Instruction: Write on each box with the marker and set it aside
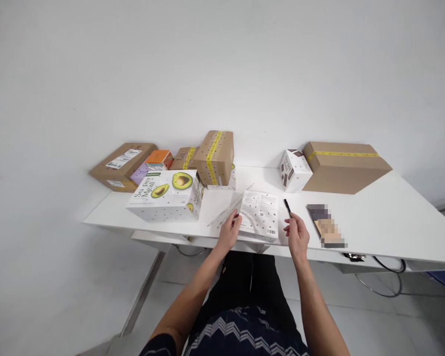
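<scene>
A white speckled carton point(259, 212) with small print and a barcode lies on the white table point(374, 212) in front of me. My left hand point(230, 231) is at its left edge, fingers curled and pressed against its side. To the right of the carton, my right hand point(297, 236) grips a slim black pen-like tool point(287, 205), its far end pointing up and away from me. Whether this is a pen or a cutter is too small to tell. Beside the carton's left edge, thin clear strips point(222, 213) show faintly on the tabletop.
At left stand a large avocado-printed box point(166, 195), a brown carton point(124, 163) and a small orange box point(159, 158). A yellow-taped carton point(215, 153) is stacked behind. Rightward are a white cube box point(295, 170), a long brown carton point(344, 168) and a pixelated flat object point(326, 226).
</scene>
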